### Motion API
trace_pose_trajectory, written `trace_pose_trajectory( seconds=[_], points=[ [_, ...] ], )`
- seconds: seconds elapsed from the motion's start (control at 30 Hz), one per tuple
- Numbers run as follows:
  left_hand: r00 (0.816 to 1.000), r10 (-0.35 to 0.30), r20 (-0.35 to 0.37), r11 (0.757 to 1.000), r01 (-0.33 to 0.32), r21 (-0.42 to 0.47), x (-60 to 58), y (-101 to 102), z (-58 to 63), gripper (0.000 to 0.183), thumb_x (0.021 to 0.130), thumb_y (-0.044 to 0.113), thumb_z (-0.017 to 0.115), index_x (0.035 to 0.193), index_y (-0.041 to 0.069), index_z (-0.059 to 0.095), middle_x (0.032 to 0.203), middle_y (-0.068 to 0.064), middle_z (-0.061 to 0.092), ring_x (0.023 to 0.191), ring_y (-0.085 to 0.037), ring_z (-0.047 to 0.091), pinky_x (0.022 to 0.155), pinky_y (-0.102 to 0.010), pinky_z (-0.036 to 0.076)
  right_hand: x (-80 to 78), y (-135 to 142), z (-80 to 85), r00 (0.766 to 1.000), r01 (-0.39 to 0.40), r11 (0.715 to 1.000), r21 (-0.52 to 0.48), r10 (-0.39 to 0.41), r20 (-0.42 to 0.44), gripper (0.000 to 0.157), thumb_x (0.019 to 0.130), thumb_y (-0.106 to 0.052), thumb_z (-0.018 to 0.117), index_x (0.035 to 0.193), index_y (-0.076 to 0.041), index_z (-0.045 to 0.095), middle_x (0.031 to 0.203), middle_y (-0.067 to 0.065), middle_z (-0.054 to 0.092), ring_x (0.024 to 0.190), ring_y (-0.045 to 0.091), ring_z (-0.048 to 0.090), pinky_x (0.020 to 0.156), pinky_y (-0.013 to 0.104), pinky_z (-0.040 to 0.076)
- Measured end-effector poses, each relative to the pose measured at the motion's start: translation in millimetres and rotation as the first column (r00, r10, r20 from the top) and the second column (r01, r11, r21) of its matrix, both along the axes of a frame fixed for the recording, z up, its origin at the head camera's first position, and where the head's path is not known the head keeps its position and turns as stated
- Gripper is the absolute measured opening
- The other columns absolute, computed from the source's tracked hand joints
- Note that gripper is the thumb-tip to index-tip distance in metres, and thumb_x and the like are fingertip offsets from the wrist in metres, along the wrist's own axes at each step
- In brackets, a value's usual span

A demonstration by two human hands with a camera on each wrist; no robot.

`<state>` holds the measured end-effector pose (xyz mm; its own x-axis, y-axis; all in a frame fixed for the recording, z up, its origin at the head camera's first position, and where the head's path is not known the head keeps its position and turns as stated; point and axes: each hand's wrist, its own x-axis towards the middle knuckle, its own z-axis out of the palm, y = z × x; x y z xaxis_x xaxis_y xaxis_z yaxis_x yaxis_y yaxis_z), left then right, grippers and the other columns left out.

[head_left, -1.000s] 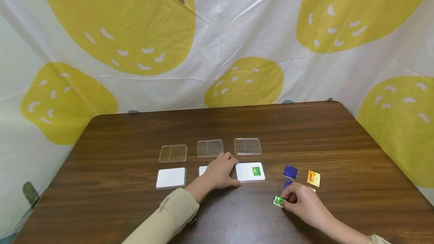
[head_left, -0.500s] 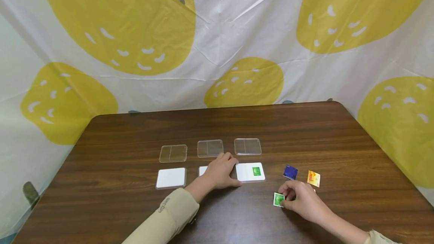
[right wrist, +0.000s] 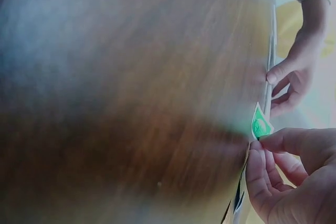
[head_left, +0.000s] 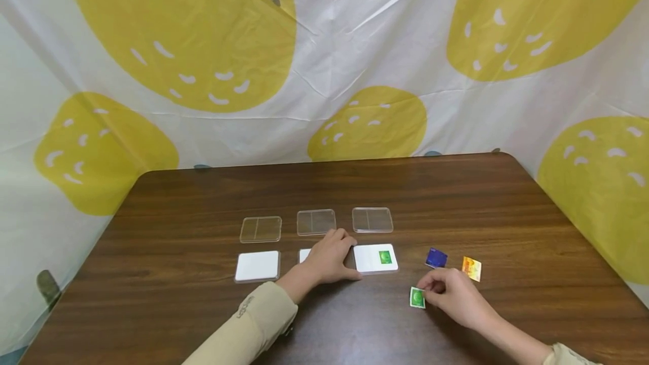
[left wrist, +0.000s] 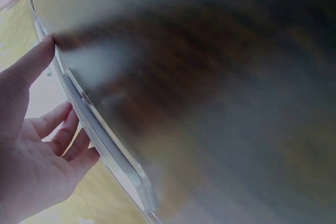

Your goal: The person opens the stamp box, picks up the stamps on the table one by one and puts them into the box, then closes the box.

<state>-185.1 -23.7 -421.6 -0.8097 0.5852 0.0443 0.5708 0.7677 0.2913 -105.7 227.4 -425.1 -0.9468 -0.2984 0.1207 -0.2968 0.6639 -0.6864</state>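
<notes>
Green stamp point(head_left: 417, 298), turned squarer: right hand point(head_left: 458, 300) pinches edge, keeping picture uncovered. Left hand point(head_left: 329, 256): spread, perhaps steadying white card point(head_left: 367, 258).

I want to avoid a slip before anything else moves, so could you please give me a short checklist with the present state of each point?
1. Green square pinched in the fingers of the right hand: ok.
2. Bare space on the right-most white card, left of the green square already on it: ok.
3. Middle white card fully visible: not ok, the left hand covers most of it in the head view.
4. Left hand free of contact with the right-most white card: cannot tell; its thumb lies close by.
5. Blue square and orange square apart from each other: ok.
</notes>
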Motion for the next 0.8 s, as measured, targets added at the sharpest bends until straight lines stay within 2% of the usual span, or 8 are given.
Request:
trace_pose_trajectory(
  seconds=[0.47, 0.8],
  points=[
    [0.999, -0.032, -0.003, 0.997, 0.032, 0.069, -3.2, -1.8, -1.2, 0.056, 0.066, 0.038, 0.078, 0.108, 0.005, 0.059, 0.101, -0.003, 0.057, 0.094, -0.017, 0.049, 0.083, -0.028, 0.043, -10.3, 6.1, 2.9, 0.994, -0.030, 0.992, -0.122, 0.043, 0.101, 0.005, 0.077, 0.003, 0.063, 0.079, 0.000, 0.066, 0.070, 0.003, 0.061, 0.058, 0.000, 0.052, 0.049, 0.021, 0.047],
    [0.999, -0.047, 0.008, 0.996, 0.046, 0.080, -4.5, -2.8, -1.3, 0.055, 0.066, 0.037, 0.078, 0.107, 0.005, 0.060, 0.098, -0.004, 0.056, 0.092, -0.017, 0.048, 0.082, -0.027, 0.042, -28.2, 4.0, 8.1, 0.977, -0.045, 0.978, -0.205, 0.086, 0.195, 0.008, 0.076, 0.002, 0.064, 0.082, 0.005, 0.067, 0.072, 0.009, 0.064, 0.060, 0.005, 0.056, 0.053, 0.023, 0.049]
  ],
)
